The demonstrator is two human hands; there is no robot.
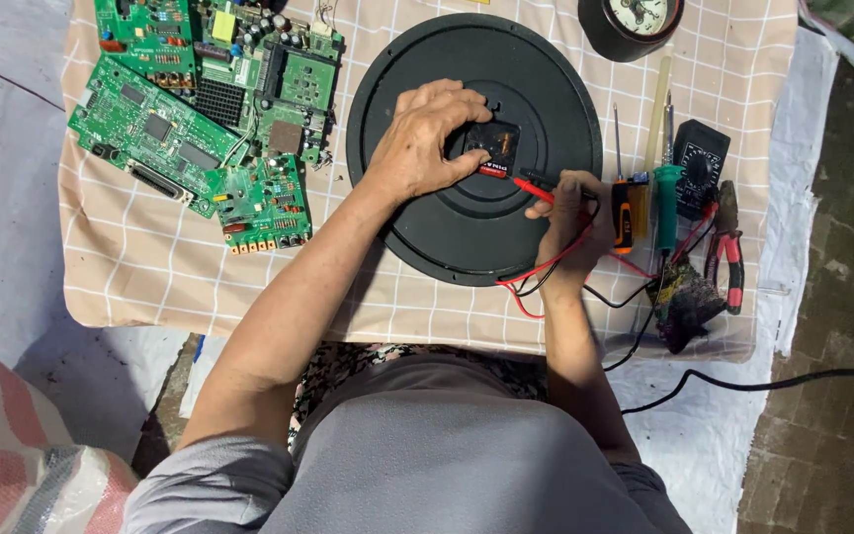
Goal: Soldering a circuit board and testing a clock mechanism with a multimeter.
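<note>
A round black wall clock (407, 227) lies face down on the checked cloth. My left hand (427, 138) rests on its back, fingers touching the small black clock movement (494, 146) at the centre. My right hand (567, 213) grips the red and black test probes (531, 186), whose tips meet the lower edge of the movement. Red and black leads (536, 277) loop down from that hand toward the black multimeter (699, 163) at the right.
Several green circuit boards (205, 109) lie at the left. Screwdrivers (623, 203), a green-handled soldering iron (666, 193), red-handled pliers (726, 247) and a dark rag (686, 302) sit right of the clock. A round gauge-like clock (633, 22) stands at the top. A black cable (773, 381) crosses the floor.
</note>
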